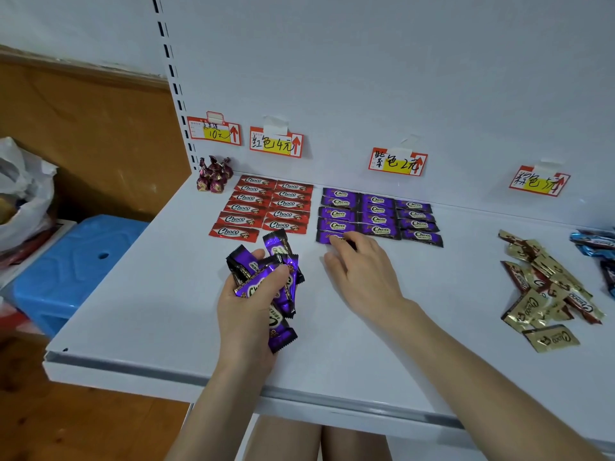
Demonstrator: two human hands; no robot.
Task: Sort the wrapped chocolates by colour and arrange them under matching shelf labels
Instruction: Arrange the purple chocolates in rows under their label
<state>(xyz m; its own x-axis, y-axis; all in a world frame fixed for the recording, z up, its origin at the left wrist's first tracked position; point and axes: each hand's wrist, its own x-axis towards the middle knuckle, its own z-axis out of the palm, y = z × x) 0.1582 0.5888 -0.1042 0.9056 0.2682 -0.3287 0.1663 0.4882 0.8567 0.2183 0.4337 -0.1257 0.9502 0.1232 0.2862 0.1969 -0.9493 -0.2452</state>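
My left hand [248, 304] grips a bunch of purple wrapped chocolates [271, 277] above the white shelf [159, 294]. My right hand [361, 271] lies flat with its fingertips touching a purple chocolate [327, 237] at the front of the left purple column. Rows of purple chocolates [379, 216] lie under the purple label [397, 162]. Two columns of red chocolates [266, 207] lie under the red label [276, 143]. A small cluster of dark red twisted sweets [214, 174] sits under the leftmost label [214, 131].
A loose pile of gold and brown chocolates [549, 294] lies at the right, below a pink label [539, 181]. Blue wrapped chocolates [595, 247] sit at the right edge. Left of the shelf stand a blue plastic stool [76, 261] and a white plastic bag [23, 194].
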